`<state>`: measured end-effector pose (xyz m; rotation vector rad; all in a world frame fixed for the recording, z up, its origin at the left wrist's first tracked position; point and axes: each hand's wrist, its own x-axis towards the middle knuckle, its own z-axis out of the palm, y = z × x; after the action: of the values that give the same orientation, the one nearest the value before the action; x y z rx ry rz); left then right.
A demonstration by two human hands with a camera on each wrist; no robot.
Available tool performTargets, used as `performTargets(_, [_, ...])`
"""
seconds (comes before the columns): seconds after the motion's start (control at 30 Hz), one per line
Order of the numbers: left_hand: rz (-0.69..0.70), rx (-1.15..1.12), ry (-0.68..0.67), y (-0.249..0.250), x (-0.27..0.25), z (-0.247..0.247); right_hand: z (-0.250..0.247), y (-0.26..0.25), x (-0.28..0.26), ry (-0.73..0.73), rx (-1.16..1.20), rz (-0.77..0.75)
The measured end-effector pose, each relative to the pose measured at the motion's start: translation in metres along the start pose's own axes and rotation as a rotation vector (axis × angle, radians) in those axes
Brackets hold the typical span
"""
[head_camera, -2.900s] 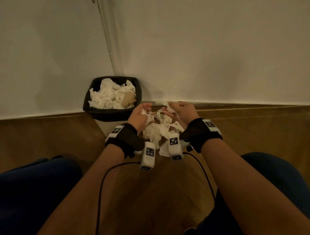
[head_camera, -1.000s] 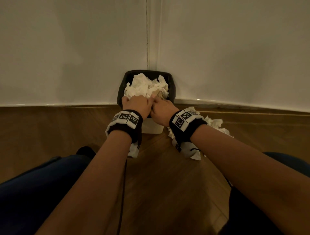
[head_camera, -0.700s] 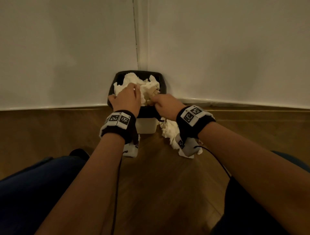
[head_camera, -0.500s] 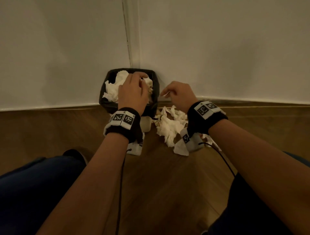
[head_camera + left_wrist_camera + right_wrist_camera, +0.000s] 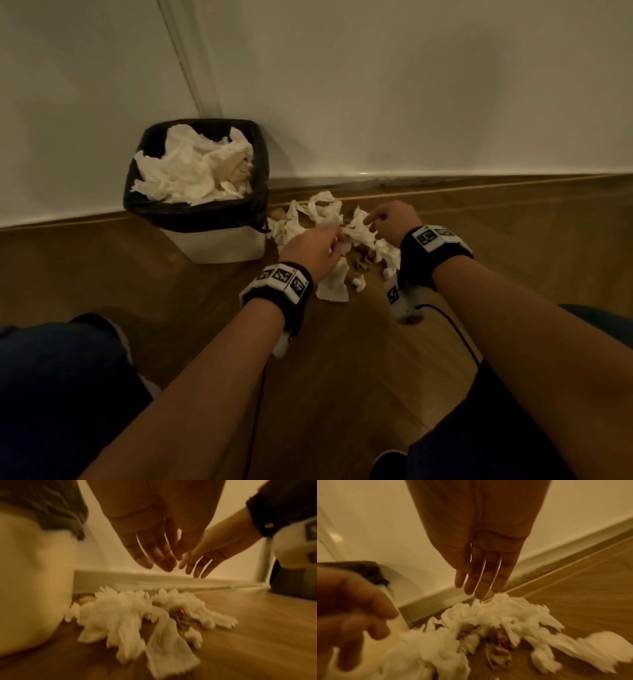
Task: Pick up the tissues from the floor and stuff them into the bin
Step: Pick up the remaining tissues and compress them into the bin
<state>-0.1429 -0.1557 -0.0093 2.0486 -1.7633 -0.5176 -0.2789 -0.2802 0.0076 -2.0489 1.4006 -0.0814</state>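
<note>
Both the left hand (image 5: 313, 248) and the right hand (image 5: 394, 221) hung over the tissues (image 5: 137, 616) on the floor, fingers (image 5: 481, 580) straight, slightly spread and holding nothing. The pile lay just below the fingertips, perhaps brushing the right ones through the blur. The bin (image 5: 205, 212), heaped with more tissue, stood just left of the left fingers.

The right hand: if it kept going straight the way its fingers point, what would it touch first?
Most likely the pile of tissues on the floor: the right hand hangs open, fingertips just above it. Blur hides the exact gap.
</note>
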Motion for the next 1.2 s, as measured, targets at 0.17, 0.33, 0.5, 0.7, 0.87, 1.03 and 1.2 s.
performTargets(0.17, [-0.047,0.171,-0.364,-0.002,-0.002,0.067,0.025,0.035,0.001,-0.224,-0.254,0.051])
performTargets(0.33, [0.03,0.29,-0.397,-0.022,-0.007,0.108,0.046,0.046,0.003,-0.286,-0.31,0.065])
performTargets(0.5, [0.023,0.308,-0.442,-0.027,0.002,0.119,0.052,0.045,0.013,-0.253,-0.311,0.029])
performTargets(0.7, [-0.067,0.353,-0.434,-0.022,0.002,0.12,0.067,0.054,0.011,-0.319,-0.369,-0.031])
performTargets(0.87, [-0.123,0.148,-0.344,-0.027,-0.006,0.118,0.078,0.057,0.01,-0.333,-0.412,-0.024])
performTargets(1.03, [-0.324,-0.157,-0.079,-0.025,-0.015,0.11,0.093,0.06,0.008,-0.268,-0.505,-0.001])
performTargets(1.2, [-0.317,-0.224,-0.023,-0.016,-0.009,0.1,0.106,0.064,0.005,-0.246,-0.568,0.005])
